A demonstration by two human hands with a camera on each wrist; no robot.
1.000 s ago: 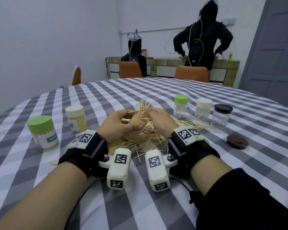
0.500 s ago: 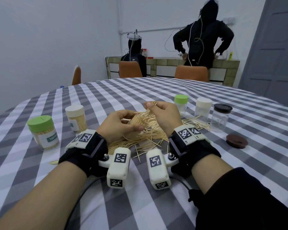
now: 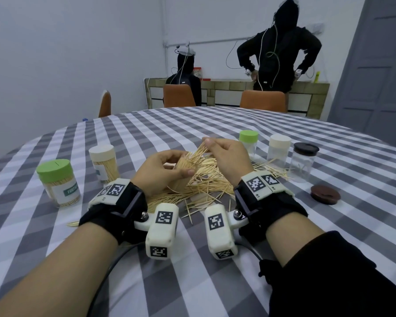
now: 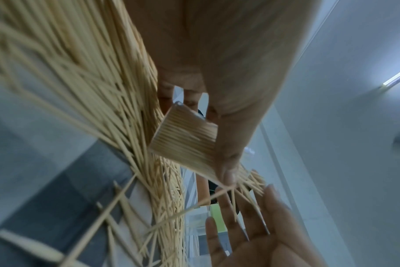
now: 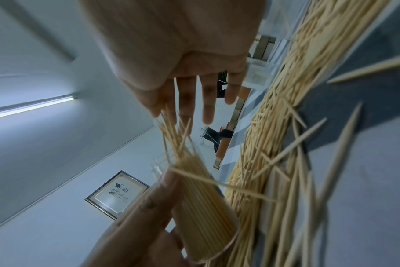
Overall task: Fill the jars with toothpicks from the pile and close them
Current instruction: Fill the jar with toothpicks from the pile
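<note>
My left hand [image 3: 169, 163] grips a clear jar [image 3: 181, 177] packed with toothpicks, tilted over the loose toothpick pile [image 3: 204, 191]. My right hand [image 3: 212, 145] pinches a fanned bunch of toothpicks [image 3: 198, 153] whose lower ends sit at the jar's mouth. In the left wrist view the jar [image 4: 185, 137] lies between thumb and fingers, with the right hand [image 4: 251, 234] below it. The right wrist view shows the bunch [image 5: 171, 133] entering the jar [image 5: 203, 207]. A loose brown lid [image 3: 325, 194] lies to the right.
Two filled, capped jars stand on the left: a green-lidded one [image 3: 58, 183] and a cream-lidded one [image 3: 104, 164]. Behind the pile stand three nearly empty jars with green [image 3: 248, 143], cream [image 3: 279, 151] and black [image 3: 303, 161] lids. Two people and chairs are beyond the checked table [image 3: 192, 282].
My right hand has risen slightly above the jar's mouth with its pinch of toothpicks, which now slant down into the jar. The left hand and jar have barely moved.
</note>
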